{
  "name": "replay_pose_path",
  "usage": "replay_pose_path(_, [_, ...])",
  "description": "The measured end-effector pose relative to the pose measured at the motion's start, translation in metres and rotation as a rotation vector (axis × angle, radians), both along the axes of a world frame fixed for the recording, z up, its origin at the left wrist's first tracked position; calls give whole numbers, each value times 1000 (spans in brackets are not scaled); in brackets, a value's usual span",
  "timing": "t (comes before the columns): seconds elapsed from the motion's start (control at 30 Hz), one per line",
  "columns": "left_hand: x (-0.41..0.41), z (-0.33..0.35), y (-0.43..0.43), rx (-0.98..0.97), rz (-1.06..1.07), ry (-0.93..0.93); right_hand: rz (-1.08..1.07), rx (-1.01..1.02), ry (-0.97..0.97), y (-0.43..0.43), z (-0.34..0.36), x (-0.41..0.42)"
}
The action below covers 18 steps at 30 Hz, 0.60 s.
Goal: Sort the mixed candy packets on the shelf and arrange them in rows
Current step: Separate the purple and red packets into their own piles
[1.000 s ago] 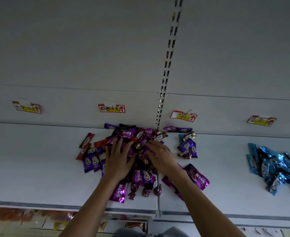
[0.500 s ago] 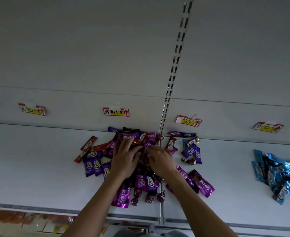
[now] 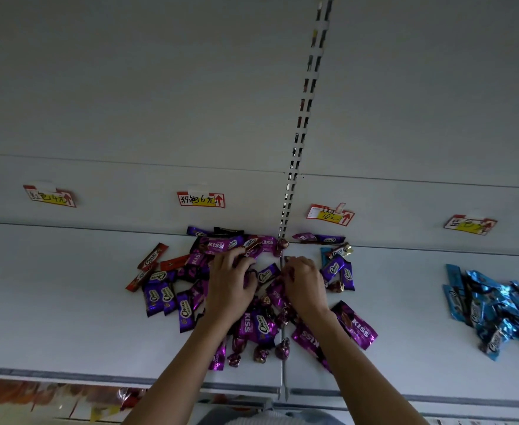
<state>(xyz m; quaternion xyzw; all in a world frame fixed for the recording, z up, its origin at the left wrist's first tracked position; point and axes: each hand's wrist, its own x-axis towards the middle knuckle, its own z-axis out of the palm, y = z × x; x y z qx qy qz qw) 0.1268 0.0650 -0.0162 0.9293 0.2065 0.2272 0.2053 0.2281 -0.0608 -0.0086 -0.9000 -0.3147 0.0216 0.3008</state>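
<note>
A mixed heap of candy lies mid-shelf: purple KISS packets (image 3: 215, 244), purple Choco packets (image 3: 159, 297), red Choco packets (image 3: 153, 256) at its left and small twisted candies (image 3: 259, 354) at the front. My left hand (image 3: 230, 289) sits on the heap, fingers curled into purple packets. My right hand (image 3: 305, 286) is beside it, fingers curled down over packets at the shelf seam. What lies under the palms is hidden. A long KISS packet (image 3: 356, 325) lies by my right forearm.
The white shelf (image 3: 68, 302) has bare surface left of the heap. A few purple packets (image 3: 336, 268) lie right of my right hand. A separate pile of blue packets (image 3: 497, 311) sits far right. Price tags (image 3: 201, 199) line the back panel beside a slotted upright (image 3: 301, 118).
Both hands moved a little toward the back of the heap and their fingers curled in, from spread flat to gathered. Some packets shifted beneath them.
</note>
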Motion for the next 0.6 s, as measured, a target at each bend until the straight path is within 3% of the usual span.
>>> replay_pose_path(0.1, [8, 8, -12, -62, -61, -45, -101, 109, 143, -7, 2, 5])
replay_pose_path(0.23, [21, 21, -29, -351, -123, 1, -366, 419, 383, -15, 12, 3])
replay_pose_path(0.37, [39, 26, -43, -459, -38, 16, -144, 496, 511, -17, 25, -9])
replay_pose_path(0.43, [45, 26, -47, -507, -24, -10, -45, 502, 531, -25, 26, -6])
replay_pose_path(0.5, [51, 25, -51, -538, -29, -40, -176, 455, 405, -38, 23, 10])
replay_pose_path(0.6, [56, 22, -56, -528, 6, -37, -395, 125, 218, -58, 14, 41])
